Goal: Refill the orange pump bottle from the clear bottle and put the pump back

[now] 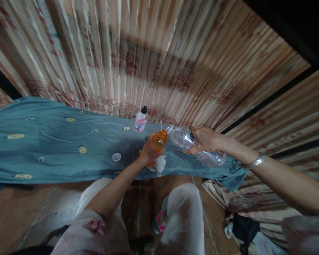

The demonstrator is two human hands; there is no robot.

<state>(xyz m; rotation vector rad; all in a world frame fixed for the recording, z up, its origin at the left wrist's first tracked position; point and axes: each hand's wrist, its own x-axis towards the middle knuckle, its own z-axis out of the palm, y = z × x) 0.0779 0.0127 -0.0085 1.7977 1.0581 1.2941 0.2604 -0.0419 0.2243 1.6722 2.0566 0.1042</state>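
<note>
Pleated floral curtain (138,63) behind. Below it, worktop (55,148) under teal patterned cloth. Large clear plastic bottle (181,137) above the cloth's right part, lying nearly level, neck toward the left; right hand (200,140) wrapped around its middle. Orange bottle (159,141) beside that neck, left hand (149,149) closed around it; contact between the bottles unclear. Small black-capped bottle (140,122) upright near the curtain. White ruffled bundle (161,164) just below left hand. Pale round disc (116,157) flat on the cloth, left of the hands.
</note>
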